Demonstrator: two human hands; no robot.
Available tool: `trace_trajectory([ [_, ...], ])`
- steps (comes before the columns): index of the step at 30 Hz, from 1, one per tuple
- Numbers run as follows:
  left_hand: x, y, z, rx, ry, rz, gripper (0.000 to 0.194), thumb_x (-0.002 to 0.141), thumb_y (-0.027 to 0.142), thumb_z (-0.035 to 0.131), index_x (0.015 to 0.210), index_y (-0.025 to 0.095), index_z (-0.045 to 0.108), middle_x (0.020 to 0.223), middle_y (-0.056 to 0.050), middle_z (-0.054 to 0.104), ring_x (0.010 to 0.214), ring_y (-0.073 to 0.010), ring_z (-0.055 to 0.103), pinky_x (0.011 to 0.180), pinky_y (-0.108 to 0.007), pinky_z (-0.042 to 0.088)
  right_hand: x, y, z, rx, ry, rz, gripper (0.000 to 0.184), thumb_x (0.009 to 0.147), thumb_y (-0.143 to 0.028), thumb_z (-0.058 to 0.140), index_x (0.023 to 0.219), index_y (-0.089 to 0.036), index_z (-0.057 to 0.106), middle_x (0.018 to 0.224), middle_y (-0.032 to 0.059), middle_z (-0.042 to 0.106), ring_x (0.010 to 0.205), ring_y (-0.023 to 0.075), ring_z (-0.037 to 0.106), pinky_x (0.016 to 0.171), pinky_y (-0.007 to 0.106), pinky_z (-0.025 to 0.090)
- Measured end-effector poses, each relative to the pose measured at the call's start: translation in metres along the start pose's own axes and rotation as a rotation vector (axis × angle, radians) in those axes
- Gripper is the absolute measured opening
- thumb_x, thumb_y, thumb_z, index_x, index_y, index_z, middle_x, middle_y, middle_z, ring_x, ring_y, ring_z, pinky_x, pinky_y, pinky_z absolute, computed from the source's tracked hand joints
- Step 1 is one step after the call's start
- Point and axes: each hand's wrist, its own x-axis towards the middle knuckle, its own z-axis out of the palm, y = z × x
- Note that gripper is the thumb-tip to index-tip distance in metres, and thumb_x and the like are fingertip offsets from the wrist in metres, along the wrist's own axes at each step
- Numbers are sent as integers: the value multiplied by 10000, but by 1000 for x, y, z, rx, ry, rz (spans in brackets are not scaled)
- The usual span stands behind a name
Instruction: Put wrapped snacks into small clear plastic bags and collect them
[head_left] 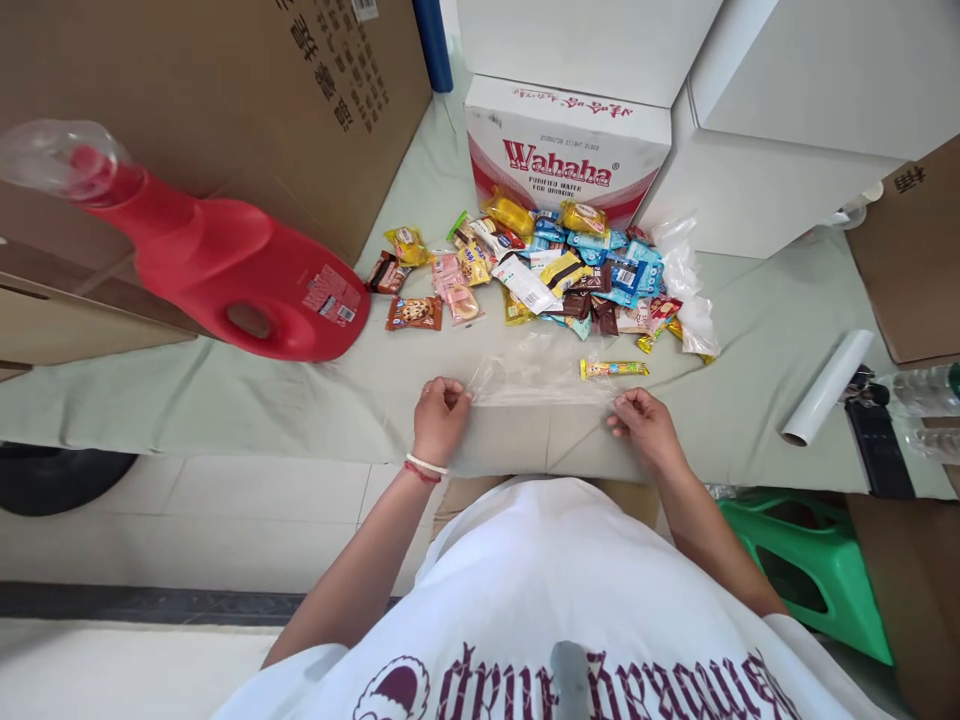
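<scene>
A clear plastic bag [525,385] is stretched flat between my two hands, its near edge running straight across the front of the table. My left hand [441,415] pinches the bag's left corner. At the opposite corner, my right hand [643,422] grips it between thumb and fingers. Just beyond the right end lies a thin yellow snack stick [615,369]. Behind the bag spreads a pile of small wrapped snacks [566,275] in blue, yellow, brown and pink packets. A brown cookie packet [414,313] rests at the pile's left side.
A large red bottle [262,270] stands at the left by a cardboard box [300,130]. The Wahaba-printed carton [566,150] is behind the snacks. Crumpled clear plastic [694,300] lies at their right. Farther right are a white roll [829,388] and, below, a green stool [810,570].
</scene>
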Motion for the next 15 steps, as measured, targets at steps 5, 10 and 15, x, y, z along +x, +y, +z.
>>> trace_trajectory([
  [5,-3,29,6,280,-400,660,431,783,167,580,1187,282,676,1409,-106,609,1339,-300,547,1155,-534,402,-3,1,0,-267,-35,-184,355,901,-571,579,924,-218,602,736,21,684,659,189,669,659,327,562],
  [10,38,35,29,238,-455,464,406,897,311,502,1249,235,689,1303,-114,697,1104,-268,683,1033,-447,517,0,10,-16,-596,25,-498,319,984,-465,454,940,-211,641,890,83,706,822,239,679,784,387,538],
  [15,60,13,29,202,-459,369,249,787,256,593,925,257,800,1126,-68,772,1060,-266,704,1059,-452,510,10,7,-60,-670,110,-457,312,943,-447,512,988,-205,704,976,102,726,856,257,673,789,411,540],
])
